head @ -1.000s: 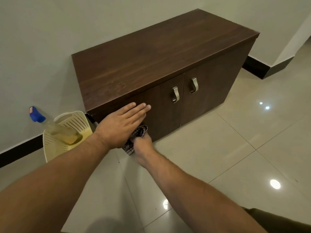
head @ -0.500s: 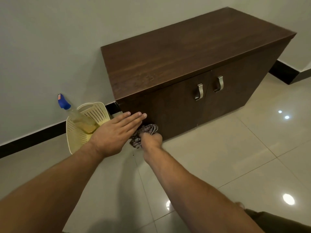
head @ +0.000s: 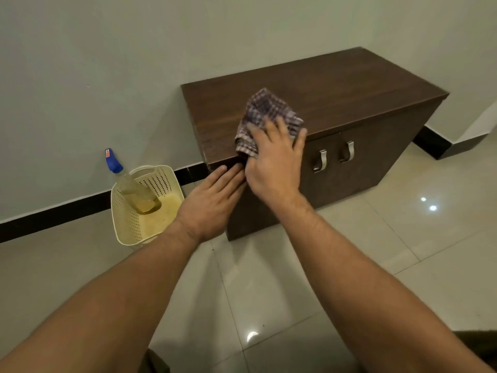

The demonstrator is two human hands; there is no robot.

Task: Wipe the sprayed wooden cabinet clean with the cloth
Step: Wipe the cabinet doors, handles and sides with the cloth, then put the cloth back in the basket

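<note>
The dark wooden cabinet stands against the wall, with two doors and metal handles on its front. A checked cloth lies on the cabinet top near its front left corner. My right hand presses flat on the cloth's near part at the front edge, fingers spread over it. My left hand rests flat and open against the cabinet's front, just below the top edge, fingers straight and holding nothing.
A cream perforated basket sits on the tiled floor left of the cabinet, with a spray bottle with a blue nozzle leaning in it. A black skirting runs along the wall. Glossy floor tiles stretch right and toward me.
My right hand has brought the cloth up from low on the cabinet's front onto the top. The left hand stays flat on the front. The view has shifted so the cabinet sits further right.
</note>
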